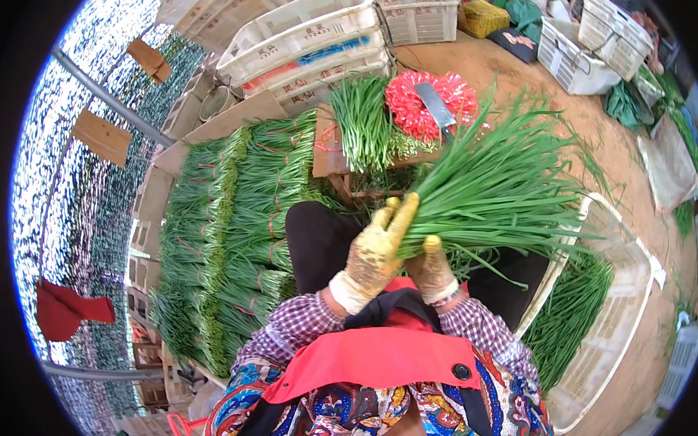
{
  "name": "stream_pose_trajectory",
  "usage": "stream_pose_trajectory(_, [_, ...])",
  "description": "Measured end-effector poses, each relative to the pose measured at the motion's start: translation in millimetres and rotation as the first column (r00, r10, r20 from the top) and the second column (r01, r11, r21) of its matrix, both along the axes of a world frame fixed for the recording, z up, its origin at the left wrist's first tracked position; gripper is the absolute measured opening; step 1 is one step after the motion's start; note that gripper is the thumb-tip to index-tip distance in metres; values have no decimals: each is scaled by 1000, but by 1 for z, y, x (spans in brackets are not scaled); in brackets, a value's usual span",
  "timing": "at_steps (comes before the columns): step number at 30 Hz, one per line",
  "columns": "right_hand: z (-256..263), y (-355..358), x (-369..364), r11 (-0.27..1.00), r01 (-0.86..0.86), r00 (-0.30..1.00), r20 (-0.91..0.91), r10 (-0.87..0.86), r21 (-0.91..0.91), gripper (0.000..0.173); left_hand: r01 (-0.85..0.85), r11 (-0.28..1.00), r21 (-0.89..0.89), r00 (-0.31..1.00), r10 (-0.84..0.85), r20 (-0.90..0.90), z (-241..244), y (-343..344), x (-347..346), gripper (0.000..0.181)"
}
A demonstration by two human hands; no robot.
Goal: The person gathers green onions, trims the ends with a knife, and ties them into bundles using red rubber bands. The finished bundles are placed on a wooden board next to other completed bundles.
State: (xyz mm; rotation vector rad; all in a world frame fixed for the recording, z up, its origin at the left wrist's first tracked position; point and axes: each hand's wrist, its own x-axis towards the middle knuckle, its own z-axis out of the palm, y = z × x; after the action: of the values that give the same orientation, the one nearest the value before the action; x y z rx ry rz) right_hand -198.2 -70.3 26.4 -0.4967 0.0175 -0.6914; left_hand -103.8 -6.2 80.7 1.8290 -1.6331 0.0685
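Observation:
A loose bunch of green Chinese chives [494, 183] fans out to the upper right above my lap. My left hand [376, 253], in a stained yellow-and-white glove, grips its stem end from the left, two fingers extended along it. Gloved likewise, my right hand [431, 267] holds the same stem end from below, and its palm is partly hidden by the leaves. Just beyond, on a small wooden stand [331, 154], lies another heap of chives [361, 120]. Beside that heap a cleaver-like blade [435, 105] rests on a mass of red ties [405, 104].
Rows of tied chive bundles [257, 197] fill the space to my left. At my right stands a white plastic crate [600, 365] with loose chives [570, 318] in it. Stacked white crates [309, 38] stand at the back, and more crates [579, 64] sit far right.

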Motion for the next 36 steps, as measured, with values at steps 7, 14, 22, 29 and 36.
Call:
stream_pose_trajectory(7, [-6, -56, -7, 983, 174, 973, -145, -180, -49, 91, 22, 997, 77, 943, 5, -333, -24, -25, -8, 99])
stream_pose_trajectory(14, [33, -80, 46, 959, 222, 920, -289, -266, -178, 58, -51, 995, -82, 751, -16, -660, -35, -42, 23, 93])
stream_pose_trajectory(22, [60, -96, 118, 832, 131, 935, -213, -285, -539, 48, 60, 962, -265, 690, -232, -686, -8, -55, 104, 121])
stream_pose_trajectory(29, [47, -113, 236, 473, -86, 955, -208, -213, -877, 30, 10, 953, -303, 406, -281, -870, -12, -46, 219, 105])
stream_pose_trajectory(36, [-19, -121, 348, 604, -215, 952, -302, -46, -767, 52, 31, 991, 131, 621, 84, -779, -60, -43, 331, 70])
